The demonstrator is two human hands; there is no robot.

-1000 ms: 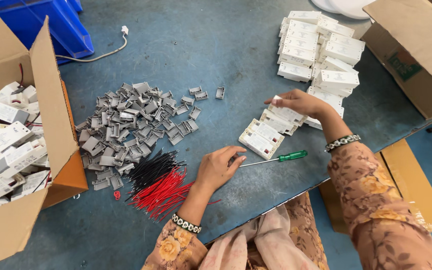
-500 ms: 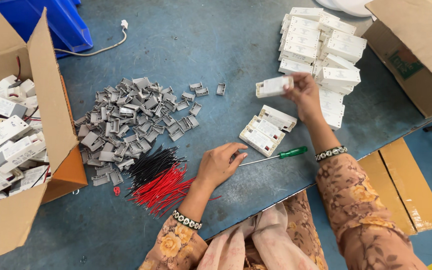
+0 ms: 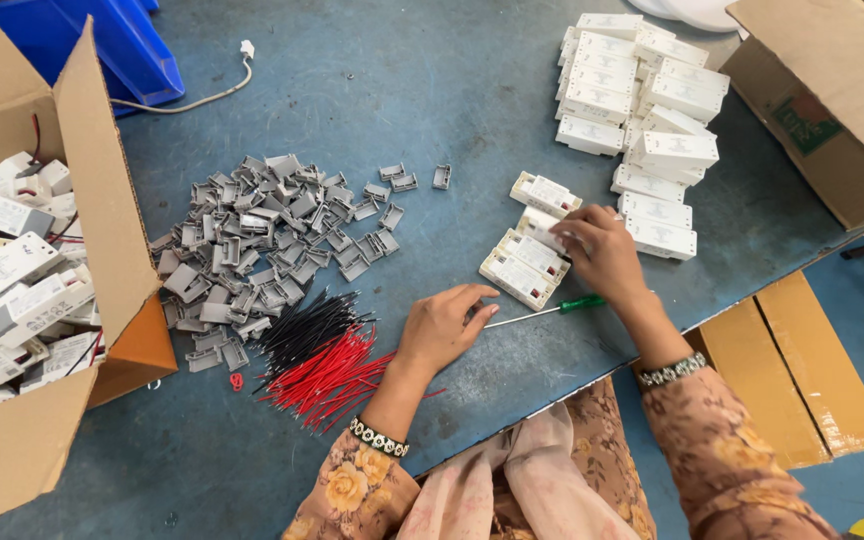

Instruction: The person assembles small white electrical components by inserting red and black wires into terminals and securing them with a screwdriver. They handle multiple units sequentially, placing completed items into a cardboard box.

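R hand [image 3: 604, 252] rests on a small white rectangular module [image 3: 544, 229], fingers curled over it, thumb side hidden; a true pinch can't be confirmed. Module sits w/ three others [image 3: 526, 268] mid-table, just left of the stacked white modules [image 3: 642, 110]. L hand [image 3: 442, 328] lies flat on the blue table [image 3: 372, 90], fingers spread, holding nothing, beside a green-handled screwdriver [image 3: 552, 310] and near red & black wires [image 3: 320, 352]. Grey plastic clips [image 3: 262, 240] heaped further left.
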